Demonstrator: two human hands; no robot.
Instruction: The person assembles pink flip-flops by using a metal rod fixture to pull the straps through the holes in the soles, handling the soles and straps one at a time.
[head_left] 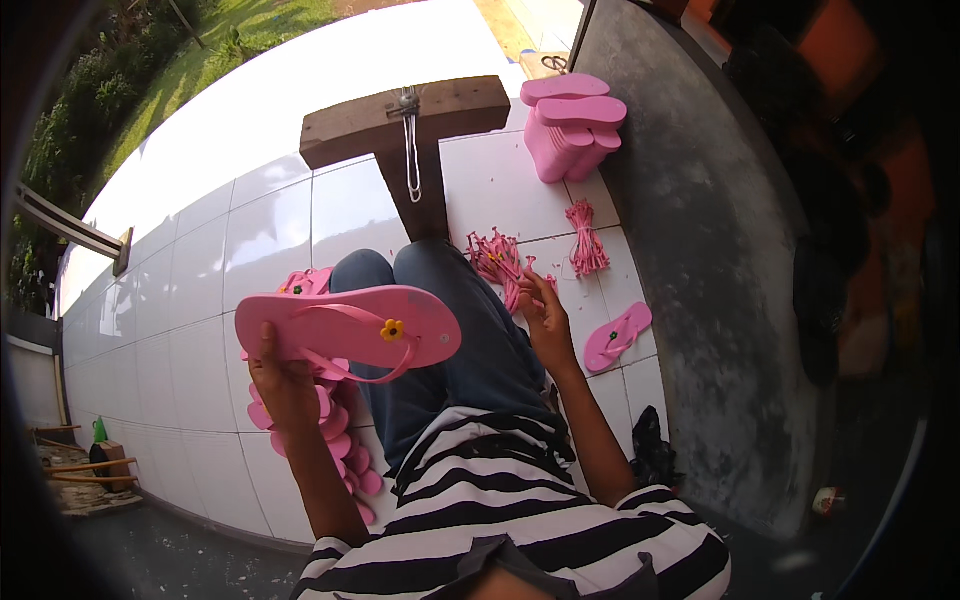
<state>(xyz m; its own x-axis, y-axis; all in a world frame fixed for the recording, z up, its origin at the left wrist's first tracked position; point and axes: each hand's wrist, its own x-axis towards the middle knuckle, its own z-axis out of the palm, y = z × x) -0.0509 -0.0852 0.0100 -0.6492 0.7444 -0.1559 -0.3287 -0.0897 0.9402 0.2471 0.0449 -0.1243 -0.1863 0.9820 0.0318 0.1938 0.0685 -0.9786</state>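
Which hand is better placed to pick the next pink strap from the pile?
Right. The right hand is already at the pile of pink straps beside the knee, fingers touching them. The left hand is occupied, holding up a finished pink flip-flop with a yellow flower.

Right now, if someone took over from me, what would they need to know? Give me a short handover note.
Left hand: holds up a finished pink sandal with strap and yellow flower fitted.
Right hand: reaching into the loose pink straps on the white tiles.
Done: one strapped sandal lies to the right; finished sandals are piled under the left hand.
Left: a stack of bare soles by the grey wall, plus a bundle of straps.
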